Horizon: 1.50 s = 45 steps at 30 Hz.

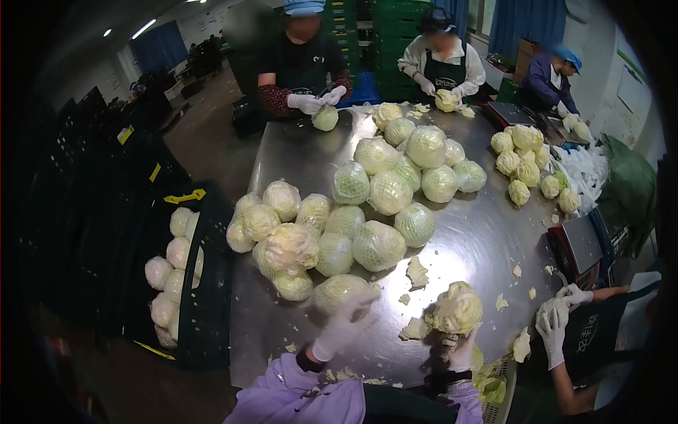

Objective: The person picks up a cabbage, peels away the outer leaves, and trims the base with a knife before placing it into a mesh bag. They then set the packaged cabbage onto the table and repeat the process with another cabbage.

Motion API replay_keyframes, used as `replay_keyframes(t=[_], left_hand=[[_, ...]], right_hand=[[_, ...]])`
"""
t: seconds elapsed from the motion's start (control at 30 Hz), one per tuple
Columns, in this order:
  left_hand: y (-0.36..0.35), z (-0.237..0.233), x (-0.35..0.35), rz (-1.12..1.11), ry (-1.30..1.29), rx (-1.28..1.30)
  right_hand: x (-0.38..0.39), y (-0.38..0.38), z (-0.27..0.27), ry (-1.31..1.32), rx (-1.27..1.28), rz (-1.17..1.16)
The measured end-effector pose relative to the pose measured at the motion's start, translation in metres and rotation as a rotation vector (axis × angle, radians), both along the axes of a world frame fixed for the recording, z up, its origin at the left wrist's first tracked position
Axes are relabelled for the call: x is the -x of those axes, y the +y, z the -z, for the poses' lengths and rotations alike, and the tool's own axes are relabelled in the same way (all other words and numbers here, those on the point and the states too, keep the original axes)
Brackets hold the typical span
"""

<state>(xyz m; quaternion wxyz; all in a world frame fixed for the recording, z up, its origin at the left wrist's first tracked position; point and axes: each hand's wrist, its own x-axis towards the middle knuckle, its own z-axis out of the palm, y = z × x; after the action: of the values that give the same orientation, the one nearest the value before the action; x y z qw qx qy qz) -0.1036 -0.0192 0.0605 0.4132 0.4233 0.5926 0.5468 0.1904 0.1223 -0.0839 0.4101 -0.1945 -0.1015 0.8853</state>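
Observation:
My left hand point(341, 331), in a white glove, is open with its fingers stretched out. It holds nothing and is just in front of a net-wrapped cabbage point(340, 292). My right hand point(462, 351), also gloved, grips a bare, yellowish cabbage point(458, 309) from below, close over the steel table point(462, 247). The fingers under this head are partly hidden in shadow. Loose cabbage leaves point(417, 273) lie beside it. Past my left hand, a pile of cabbages point(379, 246), many in white net sleeves, spreads over the table.
Several people work around the table, one handling a cabbage point(552, 313) at the right edge. A scale point(581, 244) and bare cabbages point(526, 159) are on the right. Left stands a dark crate point(205, 304) of wrapped cabbages. A basket point(503, 396) with leaves sits below my right hand.

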Motion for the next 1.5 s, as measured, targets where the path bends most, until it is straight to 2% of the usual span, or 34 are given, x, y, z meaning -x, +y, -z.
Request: replay_keyframes(t=[0.03, 0.1, 0.13, 0.17, 0.23, 0.27, 0.3, 0.33, 0.37, 0.43, 0.47, 0.5, 0.57, 0.6, 0.73, 0.8, 0.9, 0.97, 1.0, 1.07, 1.13, 1.17, 1.2, 1.23, 1.27, 1.3, 1.33, 1.37, 1.43, 1.47, 1.5], left_hand=[[-0.005, -0.007, 0.018, -0.199, 0.36, -0.06], [-0.016, -0.003, 0.063, -0.465, 0.676, -0.126], [-0.022, 0.0, 0.085, -0.574, 0.751, -0.081], [-0.029, 0.003, 0.107, -0.679, 0.826, -0.033], [-0.042, 0.012, 0.153, -0.718, 0.797, 0.017], [-0.046, 0.017, 0.173, -0.646, 0.929, 0.074], [-0.046, 0.02, 0.189, -0.572, 1.058, 0.121], [-0.043, 0.02, 0.198, -0.498, 1.093, 0.184], [-0.037, 0.023, 0.206, -0.493, 1.09, 0.175], [-0.031, 0.034, 0.221, -0.35, 0.868, 0.095], [-0.03, 0.042, 0.232, -0.293, 0.717, 0.054], [-0.03, 0.044, 0.235, -0.28, 0.711, 0.05], [-0.028, 0.04, 0.238, -0.262, 0.519, 0.006], [-0.027, 0.032, 0.235, -0.245, 0.529, 0.015], [-0.018, 0.035, 0.238, -0.276, 0.549, -0.053], [-0.014, 0.039, 0.234, -0.404, 0.177, -0.106], [-0.012, 0.053, 0.232, -0.453, 0.057, -0.107], [-0.009, 0.052, 0.219, -0.455, -0.022, -0.097], [-0.009, 0.031, 0.201, -0.413, -0.034, -0.119], [-0.006, -0.007, 0.161, -0.338, -0.085, -0.137], [-0.003, -0.012, 0.134, -0.221, -0.133, -0.118], [0.0, -0.014, 0.119, -0.117, -0.182, -0.106], [0.004, -0.022, 0.096, -0.075, -0.076, -0.094], [0.007, -0.022, 0.078, -0.047, -0.087, -0.084], [0.009, -0.02, 0.062, 0.038, 0.122, -0.068], [0.01, -0.016, 0.047, 0.127, 0.333, -0.058], [0.01, -0.01, 0.029, 0.149, 0.352, 0.004], [0.005, -0.003, 0.011, 0.168, 0.372, 0.064], [0.0, 0.03, -0.017, 0.184, 0.398, 0.085], [-0.003, 0.04, -0.031, 0.162, 0.454, 0.155], [-0.007, 0.048, -0.043, 0.139, 0.513, 0.227]], right_hand=[[-0.008, 0.013, 0.011, 0.142, 0.063, -0.055], [0.008, 0.02, -0.016, -0.256, 0.126, 0.188], [0.005, 0.029, -0.014, -0.108, 0.077, 0.142], [0.012, 0.03, -0.026, -0.114, 0.082, 0.131], [0.034, 0.029, -0.063, -0.439, -0.158, 0.196], [0.041, 0.028, -0.065, -0.541, -0.249, 0.087], [0.047, 0.028, -0.065, -0.779, -0.348, -0.03], [0.048, 0.024, -0.038, -1.06, -0.807, -0.059], [0.051, 0.021, -0.016, -1.321, -1.282, -0.09], [0.066, -0.009, -0.045, -1.63, -1.479, -0.486], [0.066, -0.017, -0.04, -1.655, -1.537, -0.551], [0.057, -0.019, -0.028, -1.669, -1.524, -0.549], [0.037, -0.015, -0.007, -1.703, -1.515, -0.404], [0.028, -0.015, -0.014, -1.779, -1.326, -0.407], [-0.055, -0.014, 0.006, -1.896, -1.156, -0.048], [-0.103, -0.023, 0.011, -1.936, -1.052, -0.026], [-0.149, -0.051, -0.002, -2.045, -0.973, -0.002], [-0.181, -0.064, 0.011, -2.209, -1.083, 0.084], [-0.179, -0.066, 0.006, -2.211, -1.073, 0.077], [-0.15, -0.07, -0.031, -1.948, -0.795, 0.031], [-0.096, -0.073, -0.068, -1.221, -0.386, -0.046], [-0.06, -0.076, -0.094, -1.024, -0.254, -0.108], [-0.041, -0.076, -0.101, -0.888, -0.283, -0.242], [-0.019, -0.079, -0.105, -0.757, -0.184, -0.297], [-0.001, -0.08, -0.099, -0.649, -0.192, -0.363], [0.014, -0.082, -0.113, -0.786, -0.254, -0.43], [0.019, -0.087, -0.089, -0.733, -0.237, -0.435], [0.025, -0.085, -0.109, -0.843, -0.266, -0.577], [0.024, -0.099, -0.063, -0.897, -0.44, -0.501], [0.024, -0.103, -0.056, -0.903, -0.416, -0.49], [0.024, -0.107, -0.052, -1.029, -0.501, -0.549]])
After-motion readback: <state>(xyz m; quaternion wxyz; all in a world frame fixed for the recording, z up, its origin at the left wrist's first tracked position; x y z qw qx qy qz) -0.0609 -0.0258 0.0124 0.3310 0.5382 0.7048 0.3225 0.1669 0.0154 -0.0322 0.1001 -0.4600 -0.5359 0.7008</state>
